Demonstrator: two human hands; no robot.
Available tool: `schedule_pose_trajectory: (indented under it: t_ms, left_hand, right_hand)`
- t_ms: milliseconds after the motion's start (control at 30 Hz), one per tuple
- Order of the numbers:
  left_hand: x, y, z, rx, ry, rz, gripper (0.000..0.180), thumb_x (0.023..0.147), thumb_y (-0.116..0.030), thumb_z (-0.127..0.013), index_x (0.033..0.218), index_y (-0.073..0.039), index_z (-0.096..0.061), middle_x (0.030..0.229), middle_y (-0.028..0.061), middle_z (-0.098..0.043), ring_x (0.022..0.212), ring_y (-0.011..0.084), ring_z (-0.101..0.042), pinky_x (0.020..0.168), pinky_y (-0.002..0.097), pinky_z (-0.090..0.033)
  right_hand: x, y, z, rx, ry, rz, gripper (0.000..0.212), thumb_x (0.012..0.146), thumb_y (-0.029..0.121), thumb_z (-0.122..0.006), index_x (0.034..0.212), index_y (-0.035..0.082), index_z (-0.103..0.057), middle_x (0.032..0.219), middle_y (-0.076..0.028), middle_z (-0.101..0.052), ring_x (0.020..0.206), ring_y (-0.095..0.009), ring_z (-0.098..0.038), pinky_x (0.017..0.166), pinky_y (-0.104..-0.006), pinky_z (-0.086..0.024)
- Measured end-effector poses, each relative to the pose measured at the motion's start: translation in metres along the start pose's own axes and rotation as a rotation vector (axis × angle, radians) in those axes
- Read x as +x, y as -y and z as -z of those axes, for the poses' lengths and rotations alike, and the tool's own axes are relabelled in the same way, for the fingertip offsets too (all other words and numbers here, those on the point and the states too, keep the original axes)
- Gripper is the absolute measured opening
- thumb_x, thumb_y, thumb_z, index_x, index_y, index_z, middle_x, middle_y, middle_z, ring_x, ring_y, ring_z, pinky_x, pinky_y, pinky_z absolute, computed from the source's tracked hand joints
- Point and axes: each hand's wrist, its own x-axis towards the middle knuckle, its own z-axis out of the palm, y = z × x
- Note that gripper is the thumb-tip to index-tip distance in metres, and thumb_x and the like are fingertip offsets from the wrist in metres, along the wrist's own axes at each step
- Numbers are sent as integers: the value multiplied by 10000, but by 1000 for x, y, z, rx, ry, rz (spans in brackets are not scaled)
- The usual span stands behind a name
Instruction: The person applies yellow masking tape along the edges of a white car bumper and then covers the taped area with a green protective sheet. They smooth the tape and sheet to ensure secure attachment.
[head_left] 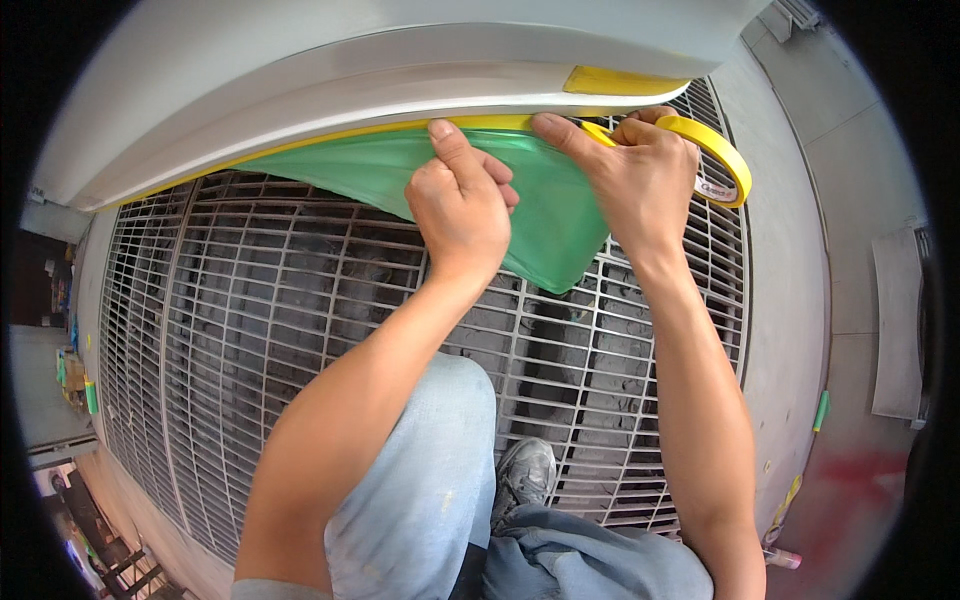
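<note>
So the person is crouched on a metal floor grate (300,300), working along the lower edge of a light grey body panel (330,90) that curves across the top of the view. A strip of yellow masking tape (380,128) runs right along that panel edge, and a sheet of green plastic film (540,215) hangs down from the tape, drooping over the grate.

The left hand (462,205) is just below the panel edge, thumb pressed up onto the yellow strip, the other fingers curled in against the green film. The right hand (640,170) sits just beside it, further along the edge, forefinger pushed flat onto the tape and a roll of yellow tape (722,150) hooked around its fingers, gripped loosely. The roll hangs just under the panel, near a wider yellow patch (620,80) stuck on the panel itself.

Under the hands, further from the panel, there's a knee in pale jeans (430,480) and a grey shoe (527,472) planted on the grate. A concrete floor (790,300) borders the grate beyond the roll.
</note>
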Motion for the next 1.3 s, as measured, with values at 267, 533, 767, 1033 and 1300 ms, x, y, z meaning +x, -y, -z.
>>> schedule_pose_trajectory:
  t_ms: [267, 533, 767, 1033, 1300]
  left_hand:
    - [5, 2, 14, 42, 137, -46, 724, 1099, -528, -519, 657, 21, -683, 541, 92, -646, 533, 174, -683, 522, 328, -516]
    - [16, -9, 22, 117, 101, -74, 544, 974, -447, -783, 705, 22, -724, 583, 56, -671, 531, 89, -606, 528, 256, -484]
    - [21, -16, 27, 187, 87, -85, 502, 936, -426, -834, 710, 12, -739, 592, 49, -667, 539, 75, -583, 535, 231, -459]
    - [24, -21, 29, 117, 112, -80, 382, 919, -302, -870, 806, 42, -746, 675, 78, -711, 597, 100, -660, 586, 223, -533]
    - [24, -20, 26, 99, 124, -96, 376, 932, -295, -858, 752, 11, -734, 663, 58, -687, 583, 94, -612, 589, 223, -493]
  right_hand:
    - [-1, -2, -1, -7, 5, -16, 672, 704, 578, -925, 512, -3, -649, 413, -49, -525, 394, -202, -543, 506, -344, -476]
    - [-4, -6, -8, -9, -59, 22, 698, 709, 542, -947, 491, -4, -571, 458, -31, -518, 462, -139, -513, 504, -328, -461]
    - [-5, -8, -10, 54, -67, -6, 679, 707, 589, -928, 556, -22, -674, 462, -61, -561, 428, -200, -576, 522, -348, -516]
    - [-7, -10, -8, 61, -40, -19, 624, 660, 593, -912, 625, -7, -743, 512, -91, -618, 513, -256, -646, 601, -378, -540]
    - [-6, -27, -2, -71, -249, 183, 617, 595, 594, -917, 744, 10, -785, 763, -99, -642, 849, -306, -631, 769, -438, -519]
